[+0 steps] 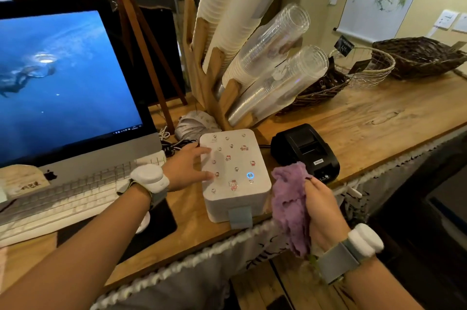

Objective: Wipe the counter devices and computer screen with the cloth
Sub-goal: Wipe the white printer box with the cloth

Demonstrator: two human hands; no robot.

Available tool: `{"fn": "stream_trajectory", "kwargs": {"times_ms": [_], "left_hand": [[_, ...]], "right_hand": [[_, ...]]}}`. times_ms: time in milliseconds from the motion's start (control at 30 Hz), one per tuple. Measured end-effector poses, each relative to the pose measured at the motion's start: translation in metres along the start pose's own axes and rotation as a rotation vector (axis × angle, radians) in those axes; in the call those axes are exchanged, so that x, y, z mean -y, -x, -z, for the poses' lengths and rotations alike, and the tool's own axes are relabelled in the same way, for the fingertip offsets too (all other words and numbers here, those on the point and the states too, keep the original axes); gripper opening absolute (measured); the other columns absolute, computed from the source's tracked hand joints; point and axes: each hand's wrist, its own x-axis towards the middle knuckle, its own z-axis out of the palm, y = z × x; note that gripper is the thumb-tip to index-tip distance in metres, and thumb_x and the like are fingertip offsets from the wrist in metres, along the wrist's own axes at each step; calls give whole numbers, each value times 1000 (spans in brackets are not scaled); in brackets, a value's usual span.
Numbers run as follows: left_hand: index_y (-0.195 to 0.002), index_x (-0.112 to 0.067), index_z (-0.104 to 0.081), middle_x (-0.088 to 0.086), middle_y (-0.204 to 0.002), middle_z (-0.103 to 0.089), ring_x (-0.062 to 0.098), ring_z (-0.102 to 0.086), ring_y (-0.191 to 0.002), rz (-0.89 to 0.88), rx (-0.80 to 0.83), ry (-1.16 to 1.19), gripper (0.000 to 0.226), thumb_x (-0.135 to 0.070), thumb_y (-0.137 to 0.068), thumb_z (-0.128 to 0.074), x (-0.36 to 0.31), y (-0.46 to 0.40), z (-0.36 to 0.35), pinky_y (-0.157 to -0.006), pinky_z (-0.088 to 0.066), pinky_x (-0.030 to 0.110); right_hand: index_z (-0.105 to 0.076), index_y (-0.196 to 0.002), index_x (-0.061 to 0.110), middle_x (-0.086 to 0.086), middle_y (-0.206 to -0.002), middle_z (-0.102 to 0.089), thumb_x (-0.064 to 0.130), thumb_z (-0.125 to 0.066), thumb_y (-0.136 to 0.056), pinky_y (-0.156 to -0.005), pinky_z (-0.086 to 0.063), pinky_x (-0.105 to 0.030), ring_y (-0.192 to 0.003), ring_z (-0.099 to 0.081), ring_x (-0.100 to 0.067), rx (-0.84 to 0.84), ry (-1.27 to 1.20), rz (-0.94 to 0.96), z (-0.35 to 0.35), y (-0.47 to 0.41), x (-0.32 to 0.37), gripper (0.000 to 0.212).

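Observation:
A white box-shaped device (236,173) with small cartoon stickers and a lit blue ring sits on the wooden counter (353,122). My left hand (188,168) rests against its left side, fingers spread and straight on the top edge. My right hand (322,211) grips a crumpled purple cloth (290,198), held just right of the white device, off its surface. A black receipt printer (304,150) stands behind the cloth. The computer screen (63,87), showing a blue underwater picture, stands at the left.
A white keyboard (63,198) lies before the screen, a black mouse pad (156,221) beside it. A wooden rack of paper and clear plastic cups (252,56) rises behind the devices. Wicker baskets (419,56) sit far right. Cables (174,148) lie behind my left hand.

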Motion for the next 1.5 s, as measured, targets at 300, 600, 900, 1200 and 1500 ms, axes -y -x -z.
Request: {"fn": "stream_trajectory", "kwargs": {"times_ms": [300, 600, 900, 1200, 1500], "left_hand": [[-136, -36, -50, -10, -131, -60, 7, -62, -112, -190, -42, 834, 61, -59, -80, -62, -40, 37, 31, -90, -55, 32], [-127, -17, -58, 13, -112, -72, 26, -71, -96, 141, -126, 1546, 41, -44, -100, -43, 45, 6, 25, -83, -59, 38], [-144, -9, -40, 10, -147, -45, 29, -41, -134, 103, 91, 1233, 45, -29, -104, -38, 52, -47, -25, -92, -30, 15], [-146, -8, -39, 11, -150, -41, 29, -38, -139, 451, -57, 1297, 59, -47, -102, -31, 42, -49, -91, -116, -30, 40], [-151, -8, -28, 11, -157, -29, 27, -27, -146, 247, -145, 1134, 59, -43, -104, -19, 38, -50, -79, -119, -23, 36]], "right_hand": [[-71, -91, 34, 1, -94, -75, 25, -53, -97, -91, -56, -46, -92, -71, -19, 194, 72, 362, -122, 17, 61, 21], [-61, -127, 24, 4, -130, -61, 35, -41, -102, -105, -42, -32, -119, -54, -10, 189, 642, 528, -149, -30, 48, 34], [-18, -155, 25, 7, -164, -3, 43, -29, -103, -121, -20, -36, -151, -1, -13, 41, 1339, 402, -110, -68, -7, 56], [-12, -155, 29, 11, -164, 0, 46, -21, -102, -112, -38, -39, -151, 1, -10, -30, 1436, 443, -115, -66, -10, 57], [-10, -155, 31, 11, -164, 1, 47, -20, -102, -111, -39, -41, -151, 1, -11, -25, 1444, 472, -112, -67, -10, 56]]}}
